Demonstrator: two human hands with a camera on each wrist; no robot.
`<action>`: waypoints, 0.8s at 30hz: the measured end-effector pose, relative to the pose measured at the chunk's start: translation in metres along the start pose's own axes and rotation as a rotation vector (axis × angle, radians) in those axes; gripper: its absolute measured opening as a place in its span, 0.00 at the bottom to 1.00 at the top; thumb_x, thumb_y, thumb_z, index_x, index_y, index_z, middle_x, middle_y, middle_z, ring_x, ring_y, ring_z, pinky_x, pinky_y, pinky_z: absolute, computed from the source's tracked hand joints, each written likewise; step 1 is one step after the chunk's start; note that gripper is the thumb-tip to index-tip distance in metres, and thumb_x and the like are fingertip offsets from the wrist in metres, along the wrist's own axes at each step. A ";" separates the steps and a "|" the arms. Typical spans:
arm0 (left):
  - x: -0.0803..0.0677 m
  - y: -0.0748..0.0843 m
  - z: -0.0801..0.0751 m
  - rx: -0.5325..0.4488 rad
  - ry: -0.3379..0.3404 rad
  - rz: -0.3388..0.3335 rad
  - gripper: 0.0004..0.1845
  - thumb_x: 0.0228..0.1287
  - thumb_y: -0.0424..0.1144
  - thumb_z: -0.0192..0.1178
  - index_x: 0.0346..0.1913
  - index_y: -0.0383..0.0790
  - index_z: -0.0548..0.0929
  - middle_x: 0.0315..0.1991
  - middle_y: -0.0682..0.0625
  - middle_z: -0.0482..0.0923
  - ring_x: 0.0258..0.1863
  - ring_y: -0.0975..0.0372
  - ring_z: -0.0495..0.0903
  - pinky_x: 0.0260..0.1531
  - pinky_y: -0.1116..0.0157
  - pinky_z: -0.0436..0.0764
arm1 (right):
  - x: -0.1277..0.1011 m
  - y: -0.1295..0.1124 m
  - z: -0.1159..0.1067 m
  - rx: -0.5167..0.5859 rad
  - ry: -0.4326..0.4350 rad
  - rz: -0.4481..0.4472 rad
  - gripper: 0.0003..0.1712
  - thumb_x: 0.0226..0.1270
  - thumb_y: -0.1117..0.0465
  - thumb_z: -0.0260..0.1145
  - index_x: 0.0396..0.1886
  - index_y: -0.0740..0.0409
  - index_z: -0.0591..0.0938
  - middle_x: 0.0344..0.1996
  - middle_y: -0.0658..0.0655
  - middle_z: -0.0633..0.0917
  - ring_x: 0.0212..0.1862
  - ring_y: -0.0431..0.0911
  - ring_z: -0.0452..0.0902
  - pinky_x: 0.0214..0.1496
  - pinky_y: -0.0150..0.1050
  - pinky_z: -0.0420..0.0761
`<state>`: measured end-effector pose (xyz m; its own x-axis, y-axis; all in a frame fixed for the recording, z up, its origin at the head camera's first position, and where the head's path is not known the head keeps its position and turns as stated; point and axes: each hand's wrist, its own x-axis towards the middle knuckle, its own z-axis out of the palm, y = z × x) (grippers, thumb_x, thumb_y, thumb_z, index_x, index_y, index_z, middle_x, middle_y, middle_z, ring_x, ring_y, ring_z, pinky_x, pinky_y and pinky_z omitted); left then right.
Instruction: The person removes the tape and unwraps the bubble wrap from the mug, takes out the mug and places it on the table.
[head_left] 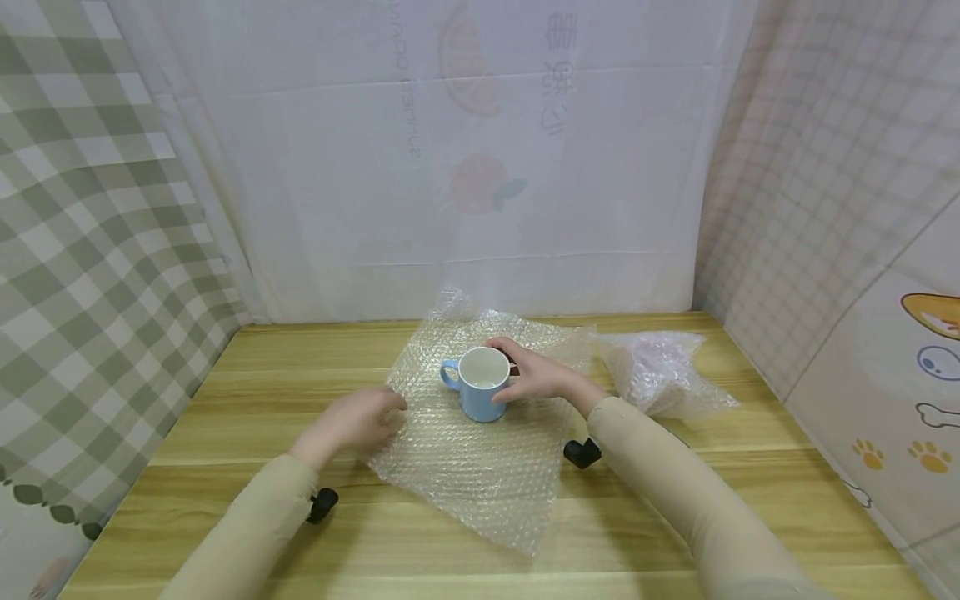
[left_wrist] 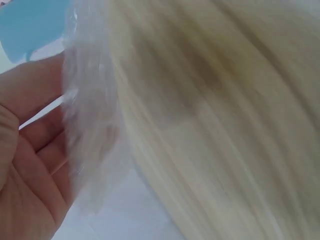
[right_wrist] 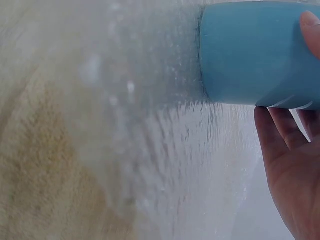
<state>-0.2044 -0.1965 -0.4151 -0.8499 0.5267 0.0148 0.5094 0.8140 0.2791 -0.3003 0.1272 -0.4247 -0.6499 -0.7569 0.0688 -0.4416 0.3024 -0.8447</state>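
Note:
A light blue mug (head_left: 483, 398) with a white inside stands upright on a sheet of clear bubble wrap (head_left: 480, 475), its handle to the left. My right hand (head_left: 536, 375) holds the mug from the right side; in the right wrist view the thumb and fingers lie on opposite sides of its blue wall (right_wrist: 255, 55). At the sheet's left edge, my left hand (head_left: 352, 425) has its fingers bent at the plastic. The left wrist view shows the fingers (left_wrist: 37, 85) at the bubble wrap (left_wrist: 90, 105), partly seen through it.
On the right of the wooden table (head_left: 262, 375) lies a bundle of bubble wrap (head_left: 660, 371), its contents unclear. A white printed cloth (head_left: 480, 167) hangs behind the table. A green checked cloth (head_left: 90, 208) borders the left and a patterned one (head_left: 840, 250) the right.

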 end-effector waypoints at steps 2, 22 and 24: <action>0.005 0.005 -0.001 0.012 0.037 0.008 0.17 0.60 0.34 0.68 0.52 0.37 0.83 0.49 0.44 0.83 0.47 0.51 0.82 0.48 0.52 0.81 | 0.000 0.000 0.000 0.005 0.002 -0.006 0.49 0.56 0.70 0.76 0.72 0.65 0.58 0.62 0.64 0.71 0.64 0.56 0.68 0.67 0.46 0.71; 0.054 0.037 -0.004 -0.080 0.305 0.030 0.33 0.55 0.43 0.75 0.62 0.33 0.77 0.58 0.40 0.79 0.58 0.47 0.77 0.61 0.50 0.73 | 0.001 0.001 0.000 0.024 -0.009 -0.016 0.48 0.56 0.69 0.76 0.71 0.64 0.58 0.62 0.63 0.71 0.65 0.55 0.68 0.68 0.45 0.70; 0.057 0.037 -0.002 -0.128 0.296 0.008 0.36 0.53 0.43 0.75 0.64 0.32 0.76 0.59 0.39 0.78 0.60 0.46 0.75 0.63 0.49 0.71 | 0.001 0.001 0.000 0.028 -0.009 -0.010 0.49 0.56 0.69 0.76 0.71 0.64 0.58 0.62 0.63 0.71 0.65 0.55 0.68 0.68 0.45 0.70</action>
<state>-0.2349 -0.1370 -0.4020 -0.8577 0.4239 0.2910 0.5113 0.7629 0.3957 -0.3008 0.1267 -0.4257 -0.6398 -0.7650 0.0732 -0.4307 0.2781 -0.8585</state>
